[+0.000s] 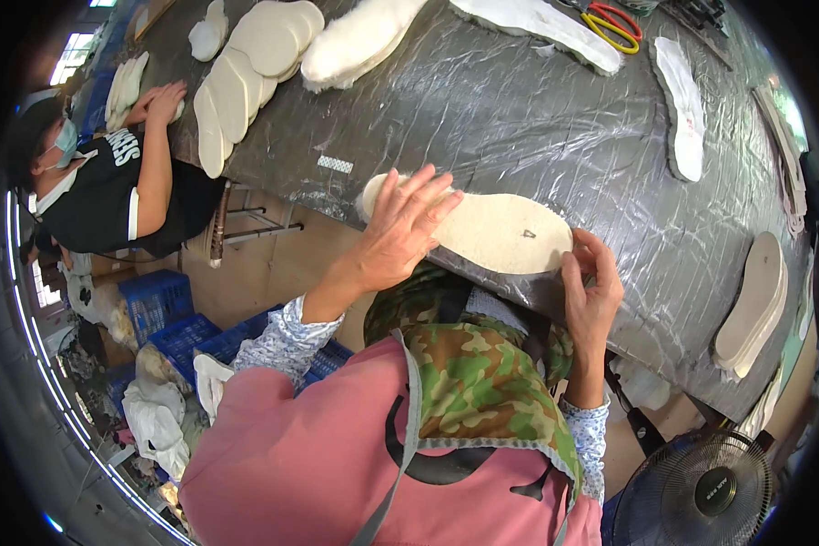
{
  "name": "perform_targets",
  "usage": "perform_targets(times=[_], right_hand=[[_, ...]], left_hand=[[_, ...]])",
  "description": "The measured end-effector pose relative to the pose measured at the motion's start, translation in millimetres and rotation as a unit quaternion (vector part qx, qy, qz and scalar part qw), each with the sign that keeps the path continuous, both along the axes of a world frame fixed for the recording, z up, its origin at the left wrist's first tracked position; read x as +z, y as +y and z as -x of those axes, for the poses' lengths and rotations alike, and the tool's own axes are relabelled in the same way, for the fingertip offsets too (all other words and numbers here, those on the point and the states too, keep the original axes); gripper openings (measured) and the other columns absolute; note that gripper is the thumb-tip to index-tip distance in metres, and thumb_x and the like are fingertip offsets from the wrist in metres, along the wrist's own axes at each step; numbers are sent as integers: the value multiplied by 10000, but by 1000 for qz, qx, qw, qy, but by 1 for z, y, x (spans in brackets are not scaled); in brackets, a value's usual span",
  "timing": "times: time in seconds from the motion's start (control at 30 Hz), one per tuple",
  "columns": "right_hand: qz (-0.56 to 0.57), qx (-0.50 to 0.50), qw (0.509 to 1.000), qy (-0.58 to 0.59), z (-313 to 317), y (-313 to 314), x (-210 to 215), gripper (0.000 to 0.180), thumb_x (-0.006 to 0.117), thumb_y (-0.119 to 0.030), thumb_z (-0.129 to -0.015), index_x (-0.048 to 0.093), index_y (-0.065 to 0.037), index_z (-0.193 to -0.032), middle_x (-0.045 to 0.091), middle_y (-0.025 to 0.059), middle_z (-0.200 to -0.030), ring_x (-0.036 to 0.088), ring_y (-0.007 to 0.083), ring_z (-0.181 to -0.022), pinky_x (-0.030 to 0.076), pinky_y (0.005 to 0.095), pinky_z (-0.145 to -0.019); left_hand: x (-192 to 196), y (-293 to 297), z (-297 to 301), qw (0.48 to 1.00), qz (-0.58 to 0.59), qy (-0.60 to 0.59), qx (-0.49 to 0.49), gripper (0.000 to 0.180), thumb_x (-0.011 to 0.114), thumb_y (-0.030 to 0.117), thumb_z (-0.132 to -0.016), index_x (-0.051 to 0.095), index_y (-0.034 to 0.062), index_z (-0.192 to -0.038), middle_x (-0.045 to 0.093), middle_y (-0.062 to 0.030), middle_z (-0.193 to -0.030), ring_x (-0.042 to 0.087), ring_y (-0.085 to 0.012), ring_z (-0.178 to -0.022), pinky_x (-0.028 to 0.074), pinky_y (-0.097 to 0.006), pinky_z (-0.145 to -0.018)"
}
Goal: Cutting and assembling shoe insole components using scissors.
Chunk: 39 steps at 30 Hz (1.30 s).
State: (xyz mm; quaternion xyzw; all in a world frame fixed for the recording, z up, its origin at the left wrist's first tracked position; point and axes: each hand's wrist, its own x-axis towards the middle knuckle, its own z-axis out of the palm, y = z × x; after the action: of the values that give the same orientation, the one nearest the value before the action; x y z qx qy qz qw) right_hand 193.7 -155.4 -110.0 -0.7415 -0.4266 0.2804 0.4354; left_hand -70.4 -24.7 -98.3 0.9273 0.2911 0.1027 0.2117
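Left hand: your left hand (400, 232) lies flat on the near end of the insole, fingers (428, 196) spread wide and pointing away from you, pinning it without gripping.
Right hand: your right hand (591, 291) pinches the other end; the thumb and fingertips (573, 264) close narrowly on the edge.
Insole: the cream foam insole (500, 235) lies lengthwise between your two hands, flat on the table edge, with a small dark mark just beyond your right fingertips.
Table: the grey plastic-covered table (537, 127) runs away past your fingertips.
Beyond your fingers: a fluffy white fleece piece (355, 41) and overlapping cream insoles (246, 82) lie well off, ahead of your left fingers; yellow-and-red-handled scissors (614, 23) lie far ahead of your right fingers.
Right of your right fingers: a stack of tan soles (755, 305) sits near the table edge.
Co-worker: another person's hand (159, 100) rests on the table's far left edge.
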Motion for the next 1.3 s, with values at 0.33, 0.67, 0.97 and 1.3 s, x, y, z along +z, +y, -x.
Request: perform_targets(times=[0.33, 0.67, 0.97, 1.3], right_hand=[[40, 24, 997, 56, 4, 11, 2, 501, 743, -22, -747, 602, -7, -1228, 624, 52, -982, 583, 134, -763, 494, 280, -699], [-108, 20, 947, 301, 19, 17, 21, 499, 712, 49, -798, 553, 15, -1269, 600, 51, -1068, 584, 101, -936, 496, 248, -840], [-128, 3, 914, 385, 16, 26, 4, 474, 748, -26, -828, 572, 15, -1266, 636, 74, -1090, 603, 110, -943, 517, 254, -810], [-127, -7, 928, 350, 17, 40, 4, 247, 808, -128, -815, 708, 7, -997, 691, 9, -821, 591, 55, -698, 484, 211, -631]], left_hand=[[-17, 5, 13, 997, -54, 12, -53, 698, 631, 24, -779, 457, 135, -1445, 410, -101, -1472, 340, -292, -1405, 135, -513, -1194], [27, 1, -46, 993, 83, -87, -20, 765, 563, 89, -828, 258, 77, -1529, 252, -177, -1578, 213, -380, -1470, 55, -590, -1168], [34, 18, -85, 961, 249, -115, 26, 193, 620, 90, -876, 568, -34, -1015, 560, -103, -922, 569, -229, -878, 457, -335, -771], [46, 16, -107, 971, 182, -156, 12, 104, 590, 65, -892, 615, 26, -985, 601, -102, -918, 606, -289, -890, 442, -392, -839]])
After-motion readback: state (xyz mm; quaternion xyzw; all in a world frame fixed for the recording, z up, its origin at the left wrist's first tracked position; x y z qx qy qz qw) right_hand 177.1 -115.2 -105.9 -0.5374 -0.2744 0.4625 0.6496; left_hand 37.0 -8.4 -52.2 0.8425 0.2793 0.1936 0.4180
